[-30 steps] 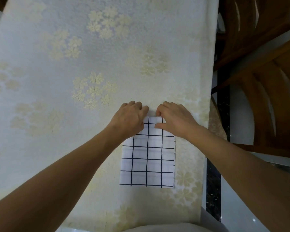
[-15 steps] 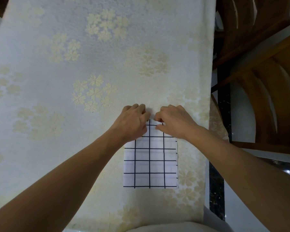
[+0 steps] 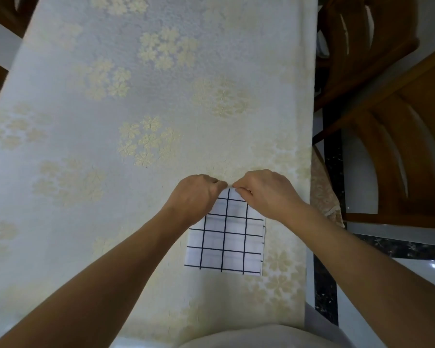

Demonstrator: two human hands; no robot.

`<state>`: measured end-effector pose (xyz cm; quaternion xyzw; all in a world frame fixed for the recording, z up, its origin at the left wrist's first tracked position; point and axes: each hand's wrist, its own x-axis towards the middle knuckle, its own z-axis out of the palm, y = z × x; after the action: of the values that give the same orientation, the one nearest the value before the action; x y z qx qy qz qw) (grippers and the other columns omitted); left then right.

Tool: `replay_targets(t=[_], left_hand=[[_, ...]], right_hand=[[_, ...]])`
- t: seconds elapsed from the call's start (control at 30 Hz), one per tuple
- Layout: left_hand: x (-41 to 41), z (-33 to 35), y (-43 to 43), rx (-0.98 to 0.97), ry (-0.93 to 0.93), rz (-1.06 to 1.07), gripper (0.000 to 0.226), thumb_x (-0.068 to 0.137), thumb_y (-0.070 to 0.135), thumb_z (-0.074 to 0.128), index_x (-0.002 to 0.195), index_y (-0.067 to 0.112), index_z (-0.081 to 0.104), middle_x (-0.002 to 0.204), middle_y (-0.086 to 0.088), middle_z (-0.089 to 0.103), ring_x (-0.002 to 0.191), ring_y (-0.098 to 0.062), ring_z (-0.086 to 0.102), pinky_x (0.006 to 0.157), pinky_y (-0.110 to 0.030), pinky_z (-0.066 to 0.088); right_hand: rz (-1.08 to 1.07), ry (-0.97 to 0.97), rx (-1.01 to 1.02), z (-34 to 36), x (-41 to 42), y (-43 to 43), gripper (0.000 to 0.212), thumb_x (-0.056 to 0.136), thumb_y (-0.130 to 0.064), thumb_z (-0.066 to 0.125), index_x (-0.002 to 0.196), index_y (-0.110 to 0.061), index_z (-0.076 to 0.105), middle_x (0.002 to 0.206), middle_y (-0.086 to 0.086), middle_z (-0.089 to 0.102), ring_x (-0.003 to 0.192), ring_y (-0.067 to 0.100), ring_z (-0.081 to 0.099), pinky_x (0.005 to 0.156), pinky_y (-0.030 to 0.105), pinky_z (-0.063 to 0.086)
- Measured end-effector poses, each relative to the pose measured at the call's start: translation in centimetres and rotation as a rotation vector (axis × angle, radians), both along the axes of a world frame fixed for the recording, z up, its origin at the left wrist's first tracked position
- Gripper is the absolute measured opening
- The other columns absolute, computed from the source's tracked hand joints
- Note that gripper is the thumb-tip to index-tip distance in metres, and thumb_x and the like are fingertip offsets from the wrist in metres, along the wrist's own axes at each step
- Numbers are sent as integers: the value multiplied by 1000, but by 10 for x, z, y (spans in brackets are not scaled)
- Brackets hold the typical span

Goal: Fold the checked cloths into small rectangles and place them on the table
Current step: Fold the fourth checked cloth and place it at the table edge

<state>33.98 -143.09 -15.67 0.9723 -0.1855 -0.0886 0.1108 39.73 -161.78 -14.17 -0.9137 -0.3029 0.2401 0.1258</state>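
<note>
Head view, left hand point(image 3: 194, 197), right hand point(image 3: 266, 194) pinching checked cloth point(image 3: 226, 243) far edge, near table point(image 3: 111, 41) edge

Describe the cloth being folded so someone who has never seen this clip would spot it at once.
A long cream floral tablecloth fills most of the view. Near its right edge, close to the person, lies the checked cloth, with the left hand and right hand gripping its far edge. It alone is white with a dark grid of lines.

Left hand point(image 3: 194, 197) and right hand point(image 3: 264, 194), seemingly in a pinch, at far edge of checked cloth point(image 3: 226, 242)
</note>
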Motion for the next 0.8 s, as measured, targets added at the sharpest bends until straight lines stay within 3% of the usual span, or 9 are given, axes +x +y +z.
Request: replay_targets(t=[0.17, 0.27, 0.33, 0.47, 0.6, 0.8], left_hand=[[-33, 15, -3, -78, -122, 28, 39, 67, -7, 78, 105, 2, 71, 66, -8, 65, 50, -24, 57, 46, -23, 40], [-58, 20, -5, -92, -184, 44, 41, 71, -8, 76, 110, 0, 70, 90, -15, 74, 75, -33, 72, 60, -36, 60], [-73, 24, -7, -75, -212, 62, 46, 67, -8, 79, 112, -1, 71, 101, -15, 75, 92, -33, 73, 71, -40, 60], [-102, 28, -12, -81, -240, 61, 53, 64, -8, 83, 115, 0, 71, 109, -15, 74, 102, -33, 71, 82, -40, 58], [-130, 29, -16, -84, -265, 45, 52, 64, -7, 83, 114, 0, 72, 109, -16, 73, 101, -34, 71, 82, -40, 58], [-162, 10, -17, -110, -219, 36, 47, 70, -5, 80, 115, 3, 72, 114, -15, 72, 105, -33, 70, 85, -41, 58]], right_hand=[[58, -209, 34, 7, -45, -5, 25, 99, -17, 52, 115, -27, 68, 102, -4, 70, 87, 23, 65, 68, 38, 55], [17, -316, 128, 8, -74, -14, 30, 84, -9, 73, 111, -21, 72, 101, -2, 74, 83, 23, 70, 60, 37, 58], [-7, -395, 173, 5, -91, -19, 36, 77, -6, 80, 110, -16, 74, 101, 0, 74, 84, 24, 71, 60, 35, 58], [-1, -492, 221, -2, -121, -27, 38, 77, -4, 79, 114, -12, 73, 108, 5, 74, 95, 28, 71, 70, 39, 59], [-7, -481, 197, -11, -146, -35, 44, 77, -4, 78, 119, -15, 71, 121, 1, 71, 116, 26, 65, 87, 40, 56], [2, -421, 188, -32, -181, -40, 38, 85, -10, 74, 122, -15, 70, 126, 2, 69, 125, 26, 59, 97, 40, 52]])
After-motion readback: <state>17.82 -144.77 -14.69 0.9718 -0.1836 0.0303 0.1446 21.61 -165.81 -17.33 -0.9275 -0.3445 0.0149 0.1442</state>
